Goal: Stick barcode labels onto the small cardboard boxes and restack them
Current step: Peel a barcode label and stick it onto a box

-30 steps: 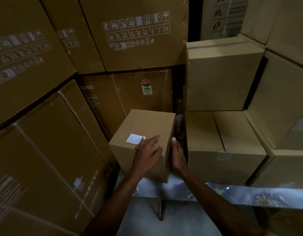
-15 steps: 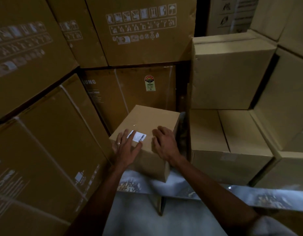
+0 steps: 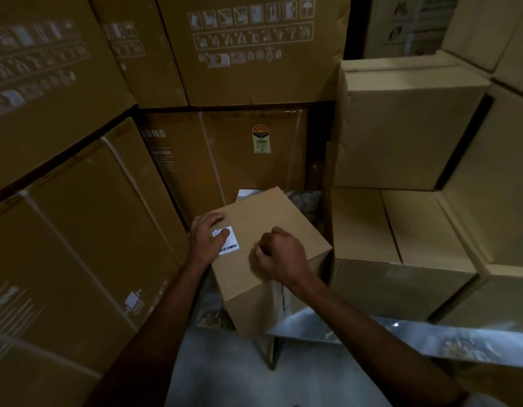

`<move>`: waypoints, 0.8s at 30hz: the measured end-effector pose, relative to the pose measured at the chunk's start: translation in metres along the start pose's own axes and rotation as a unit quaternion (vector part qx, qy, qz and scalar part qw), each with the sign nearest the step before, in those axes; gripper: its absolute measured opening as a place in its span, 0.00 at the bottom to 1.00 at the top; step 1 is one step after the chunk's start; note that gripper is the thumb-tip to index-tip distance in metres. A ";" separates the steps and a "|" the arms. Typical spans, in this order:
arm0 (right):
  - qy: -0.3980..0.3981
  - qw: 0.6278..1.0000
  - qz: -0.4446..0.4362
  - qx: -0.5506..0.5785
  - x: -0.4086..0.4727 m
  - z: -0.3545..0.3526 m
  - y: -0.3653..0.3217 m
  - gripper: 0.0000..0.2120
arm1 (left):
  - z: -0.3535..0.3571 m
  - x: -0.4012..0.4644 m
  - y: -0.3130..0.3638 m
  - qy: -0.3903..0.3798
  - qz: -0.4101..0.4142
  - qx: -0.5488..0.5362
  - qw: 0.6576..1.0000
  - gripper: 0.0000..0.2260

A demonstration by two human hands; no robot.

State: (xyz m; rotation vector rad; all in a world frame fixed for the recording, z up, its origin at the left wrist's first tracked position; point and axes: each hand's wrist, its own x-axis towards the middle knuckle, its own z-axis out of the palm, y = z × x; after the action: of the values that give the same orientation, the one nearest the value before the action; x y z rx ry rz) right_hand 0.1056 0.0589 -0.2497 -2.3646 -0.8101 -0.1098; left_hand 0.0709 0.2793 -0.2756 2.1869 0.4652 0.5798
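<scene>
A small brown cardboard box [image 3: 263, 218] stands on a shiny metal table [image 3: 430, 342] in front of me, turned at an angle. A white barcode label [image 3: 229, 245] is stuck near the left edge of its top face. My left hand [image 3: 208, 239] grips the box's top left edge, with the thumb pressing on the label. My right hand [image 3: 279, 255] rests on the top face as a curled fist, holding nothing that I can see.
Small plain boxes [image 3: 401, 230] are stacked on the table to the right, with another box [image 3: 401, 127] on top. Large printed cartons [image 3: 78, 215] wall in the left side and the back. Pale floor [image 3: 225, 377] shows below the table edge.
The box has turned and tipped so its labelled face points up. My left hand moved onto the label with the thumb on it. My right hand curled into a fist on top.
</scene>
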 end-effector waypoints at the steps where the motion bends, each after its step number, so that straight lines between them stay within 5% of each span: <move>1: -0.012 1.000 0.007 0.003 0.005 -0.002 0.001 0.12 | 0.003 -0.001 0.001 0.006 0.005 0.017 1.000 0.25; 9: -0.070 0.997 0.014 0.035 0.035 0.006 -0.006 0.09 | 0.011 -0.027 0.011 0.006 -0.048 0.026 0.998 0.41; 17: -0.103 0.994 -0.009 0.047 0.088 0.043 -0.033 0.21 | 0.011 -0.030 0.009 0.065 -0.025 -0.020 0.997 0.41; 24: -0.080 0.996 -0.020 0.027 0.108 0.052 -0.041 0.13 | -0.007 0.009 -0.013 0.030 -0.103 -0.063 0.992 0.34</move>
State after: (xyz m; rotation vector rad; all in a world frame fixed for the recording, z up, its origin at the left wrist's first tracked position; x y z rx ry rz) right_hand 0.1632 0.1715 -0.2406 -2.3285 -0.9246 0.0858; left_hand 0.0727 0.2964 -0.2794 1.9771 0.6585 0.5478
